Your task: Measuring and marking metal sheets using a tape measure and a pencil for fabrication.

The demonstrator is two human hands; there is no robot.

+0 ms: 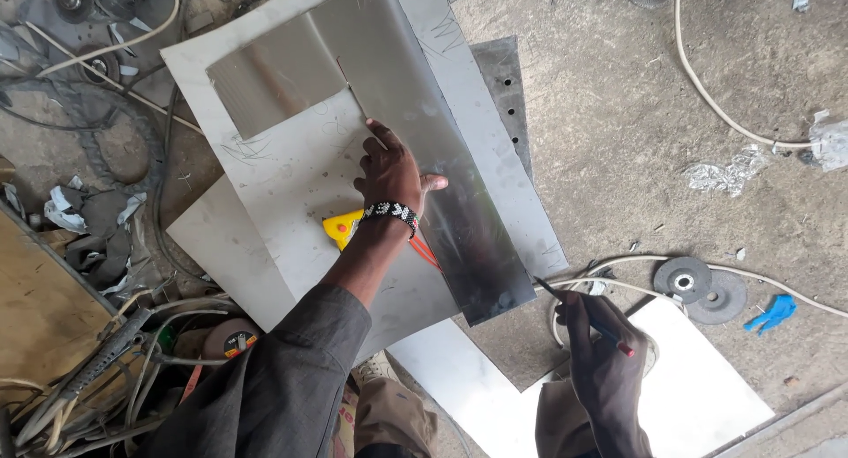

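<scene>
My left hand [391, 169] lies flat, fingers spread, on a shiny L-shaped metal sheet [459, 219] that rests on larger dull metal sheets [291, 184] on the concrete floor. A beaded band is on that wrist. Under my left forearm sits a yellow tape measure [341, 227] with an orange strip beside it. My right hand [605, 365] is lower right, off the sheet, closed around a dark pencil [565, 301] with a red end; its tip points toward the shiny sheet's lower corner.
Two grinding discs [698, 286] and a white cable [707, 87] lie on the floor at right, with a blue scrap [770, 314] and crumpled plastic [729, 173]. A white sheet [698, 396] lies bottom right. Cables, tools and rags [97, 237] crowd the left.
</scene>
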